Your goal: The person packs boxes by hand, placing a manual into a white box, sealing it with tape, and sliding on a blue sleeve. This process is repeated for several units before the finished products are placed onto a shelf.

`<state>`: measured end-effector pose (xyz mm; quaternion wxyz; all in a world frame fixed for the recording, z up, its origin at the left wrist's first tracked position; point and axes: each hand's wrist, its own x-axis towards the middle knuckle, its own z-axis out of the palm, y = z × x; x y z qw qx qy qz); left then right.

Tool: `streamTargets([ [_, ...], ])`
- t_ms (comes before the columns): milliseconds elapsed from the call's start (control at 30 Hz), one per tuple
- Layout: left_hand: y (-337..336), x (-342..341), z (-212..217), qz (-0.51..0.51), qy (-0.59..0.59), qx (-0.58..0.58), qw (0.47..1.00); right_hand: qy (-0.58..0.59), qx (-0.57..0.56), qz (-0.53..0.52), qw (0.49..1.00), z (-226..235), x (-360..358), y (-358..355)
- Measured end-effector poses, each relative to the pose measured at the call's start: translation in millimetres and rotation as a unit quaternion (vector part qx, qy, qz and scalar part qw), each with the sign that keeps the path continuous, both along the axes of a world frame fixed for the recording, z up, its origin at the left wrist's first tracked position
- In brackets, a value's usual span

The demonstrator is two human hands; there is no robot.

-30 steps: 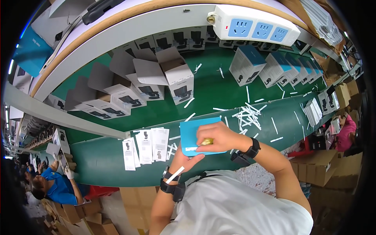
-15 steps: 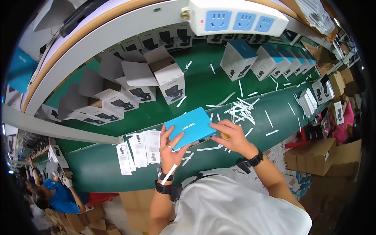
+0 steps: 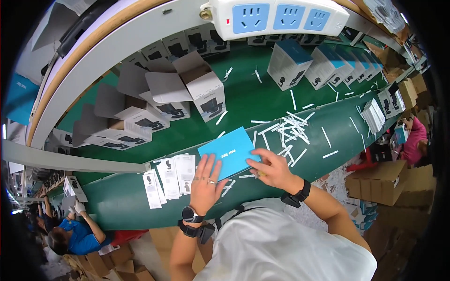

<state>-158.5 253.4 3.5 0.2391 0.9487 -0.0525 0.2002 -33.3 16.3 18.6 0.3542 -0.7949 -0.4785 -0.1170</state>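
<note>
A flat blue box (image 3: 228, 151) lies on the green conveyor belt (image 3: 253, 100) in front of me. My left hand (image 3: 207, 181) rests flat on the box's near left corner, fingers spread. On the box's near right edge my right hand (image 3: 272, 167) presses down with its fingertips. Both wrists carry black bands. An open white carton (image 3: 202, 87) with its grey flaps up stands just beyond the blue box.
White leaflets (image 3: 169, 178) lie left of my hands. Many white paper strips (image 3: 290, 129) litter the belt to the right. Closed white-and-blue cartons (image 3: 309, 64) stand at the back right. A white power strip (image 3: 276, 17) hangs overhead. Cardboard boxes (image 3: 382, 180) and another person (image 3: 75, 232) are nearby.
The blue box has come down from my hands onto the belt and now lies flat. My left hand no longer holds a white strip; both hands press on the box.
</note>
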Motion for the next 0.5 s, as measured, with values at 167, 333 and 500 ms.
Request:
streamTargets([
  [167,2,-6,-2,-0.013,-0.010,-0.046,0.999,0.013,0.017,-0.014,1.000,-11,-2,0],
  [333,-7,-8,23,0.018,0.064,0.106,0.992,-0.040,-0.002,0.023,0.999,-20,-1,4],
  [500,-36,2,1,0.027,0.114,0.142,0.983,-0.029,0.026,0.024,0.999,-41,-10,3],
])
